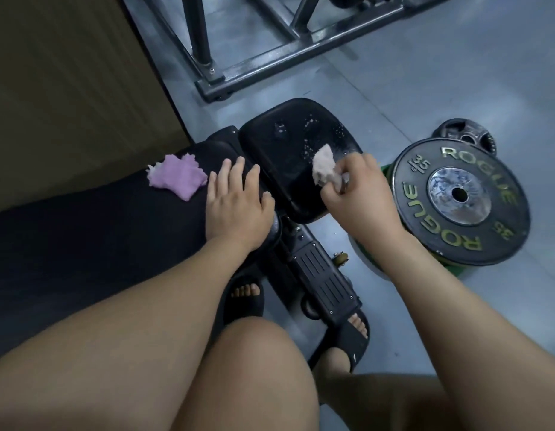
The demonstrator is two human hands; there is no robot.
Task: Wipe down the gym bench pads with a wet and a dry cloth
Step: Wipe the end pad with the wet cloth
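Two cloths are in play. The right hand [360, 194] bunches a pale cloth [322, 169], fingers curled tight around it, and presses the wad onto the right side of the seat pad [279, 157]. Pale specks and droplets [310, 126] dot the pad's middle and far part. This looks like the wiping pass on the seat, with most of its surface not yet covered. Whether the pale cloth is the wet one I cannot tell for sure in this dim view, though the spatter suggests it may be.

The purple cloth [176, 175] lies crumpled on the long pad [99, 231], just beside the left hand [235, 200]. That hand rests flat on the pad's end, its fingers [235, 169] straight, slightly apart and holding nothing.

The next move, as I judge it, is to sweep the pale cloth across the speckled area to the far edge with even pressure. Then comes a swap to the purple cloth, which sits within easy reach of the left hand. A plate [459, 197] lies on the floor just right of the seat pad, so the right wrist needs to stay clear of it.
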